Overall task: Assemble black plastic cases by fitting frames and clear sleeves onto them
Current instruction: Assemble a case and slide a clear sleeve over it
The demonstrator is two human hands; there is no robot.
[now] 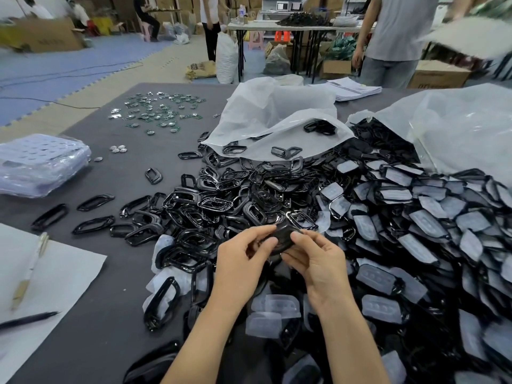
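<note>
Both of my hands hold one black plastic case point(281, 237) over the middle of the table. My left hand point(243, 259) pinches its left end between thumb and fingers. My right hand point(315, 254) grips its right end, fingers curled under it. Most of the case is hidden by my fingers. A heap of glossy black frames point(210, 203) lies just beyond and to the left of my hands. Black cases in clear sleeves point(415, 223) are piled thickly on the right. Loose clear sleeves point(273, 309) lie under my wrists.
Two open white plastic bags point(277, 117) spill parts at the back and right. Small green circuit boards point(160, 109) lie far left, stacked clear trays point(41, 164) at the left edge. White paper point(55, 278) with two pens sits near left. A person stands beyond the table at right.
</note>
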